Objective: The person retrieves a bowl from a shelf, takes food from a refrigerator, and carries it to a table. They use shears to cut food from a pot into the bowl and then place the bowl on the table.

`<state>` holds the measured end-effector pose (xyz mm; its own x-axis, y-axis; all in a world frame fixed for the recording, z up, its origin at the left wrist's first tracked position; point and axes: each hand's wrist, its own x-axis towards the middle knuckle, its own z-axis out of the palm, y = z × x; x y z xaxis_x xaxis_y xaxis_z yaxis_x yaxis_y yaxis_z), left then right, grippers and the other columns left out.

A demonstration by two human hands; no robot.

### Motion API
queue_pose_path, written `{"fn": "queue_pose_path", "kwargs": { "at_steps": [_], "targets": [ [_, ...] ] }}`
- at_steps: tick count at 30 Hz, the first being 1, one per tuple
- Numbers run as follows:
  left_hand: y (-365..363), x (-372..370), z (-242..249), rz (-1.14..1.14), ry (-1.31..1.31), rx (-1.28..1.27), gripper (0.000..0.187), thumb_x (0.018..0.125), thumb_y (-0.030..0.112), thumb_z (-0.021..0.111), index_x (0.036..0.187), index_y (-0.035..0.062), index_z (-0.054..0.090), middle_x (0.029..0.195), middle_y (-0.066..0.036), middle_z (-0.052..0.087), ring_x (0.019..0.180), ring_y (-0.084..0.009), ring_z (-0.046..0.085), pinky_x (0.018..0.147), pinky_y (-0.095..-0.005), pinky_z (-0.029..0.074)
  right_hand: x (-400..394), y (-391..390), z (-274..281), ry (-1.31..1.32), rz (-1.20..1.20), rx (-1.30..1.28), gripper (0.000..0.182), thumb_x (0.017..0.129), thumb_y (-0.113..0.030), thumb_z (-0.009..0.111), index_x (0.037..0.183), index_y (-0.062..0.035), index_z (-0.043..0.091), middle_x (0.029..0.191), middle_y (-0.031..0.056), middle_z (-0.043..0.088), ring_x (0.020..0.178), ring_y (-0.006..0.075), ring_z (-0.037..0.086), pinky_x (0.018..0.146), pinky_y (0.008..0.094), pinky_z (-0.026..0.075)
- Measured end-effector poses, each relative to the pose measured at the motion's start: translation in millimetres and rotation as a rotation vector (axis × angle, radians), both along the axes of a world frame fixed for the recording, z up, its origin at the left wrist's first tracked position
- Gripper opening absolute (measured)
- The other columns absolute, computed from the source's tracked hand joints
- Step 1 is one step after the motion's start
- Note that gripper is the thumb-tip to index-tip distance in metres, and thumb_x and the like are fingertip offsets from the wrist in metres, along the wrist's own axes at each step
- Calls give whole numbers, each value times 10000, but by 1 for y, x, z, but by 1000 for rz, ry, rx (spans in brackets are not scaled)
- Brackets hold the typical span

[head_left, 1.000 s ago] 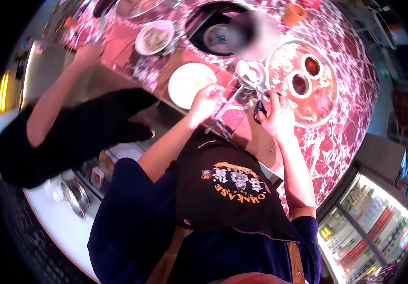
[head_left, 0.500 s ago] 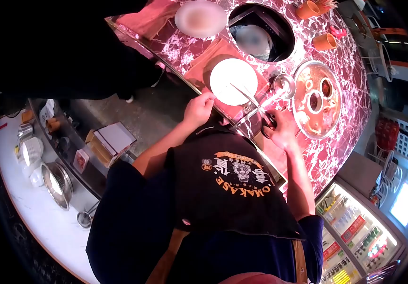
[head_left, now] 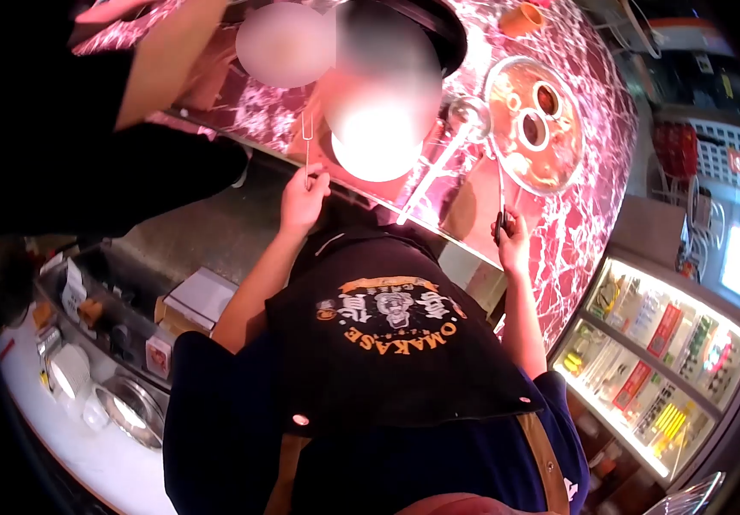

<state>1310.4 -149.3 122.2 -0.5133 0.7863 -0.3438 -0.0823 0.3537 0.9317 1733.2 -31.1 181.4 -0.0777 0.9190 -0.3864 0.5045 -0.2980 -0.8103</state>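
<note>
In my left hand [head_left: 304,204] is a thin metal two-pronged fork [head_left: 307,129], its prongs pointing away from me over the counter edge. Black-handled scissors [head_left: 500,225] are gripped in my right hand [head_left: 515,245], blades pointing forward beside the round tray. Between my hands, a bright white plate [head_left: 378,156] rests near the counter's edge, its far part blurred. A metal ladle [head_left: 468,118] lies right of the plate, with its handle slanting toward me.
The round tray [head_left: 565,163] carries two dark-filled cups on the marbled counter [head_left: 606,146]. A brown cup [head_left: 522,21] stands farther back. Another person in dark clothes [head_left: 164,172] is at the left. Behind me are a lit display fridge [head_left: 653,369] and a metal bowl [head_left: 134,410].
The scissors have moved off the plate to the right, and their blades have come together. My left hand now shows the fork upright. The view has shifted, and the other person has moved.
</note>
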Motion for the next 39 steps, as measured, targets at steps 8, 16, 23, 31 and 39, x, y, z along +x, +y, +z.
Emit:
{"fn": "queue_pose_path", "kwargs": {
  "at_steps": [8,16,23,31,39],
  "targets": [
    [57,29,-42,99,134,141,266,897,66,584,1145,-24,619,983,-81,683,876,-150,627,813,-306,504,52,35,-69,-932,26,438,366,800,-111,671,1155,-28,640,1058,211,612,947,421,612,886,478,508],
    [73,14,35,225,106,162,307,842,96,587,1123,-13,643,914,-148,709,824,-228,683,775,-344,525,-190,61,-10,716,250,-455,558,979,-192,579,1471,-104,329,1383,146,505,1050,248,633,755,352,555],
    [99,-79,85,102,-12,341,315,905,129,612,1176,-31,620,933,-86,695,815,-138,648,744,-281,509,-309,90,12,1105,180,-418,482,972,-262,578,1389,-91,406,1280,106,582,1033,238,624,720,340,556],
    [1,-200,37,-135,17,146,397,1006,212,520,1341,0,552,759,-43,658,704,-101,606,714,-249,487,-448,159,57,1008,83,-217,448,991,-426,492,1299,-101,521,1192,35,643,960,173,617,665,283,464],
    [-151,-249,-21,-62,106,-181,337,995,177,491,1268,21,613,734,-61,658,668,-128,612,654,-270,488,-559,244,53,852,146,-182,422,991,-394,513,1300,-106,531,1149,32,646,955,161,614,721,303,494]
  ]
}}
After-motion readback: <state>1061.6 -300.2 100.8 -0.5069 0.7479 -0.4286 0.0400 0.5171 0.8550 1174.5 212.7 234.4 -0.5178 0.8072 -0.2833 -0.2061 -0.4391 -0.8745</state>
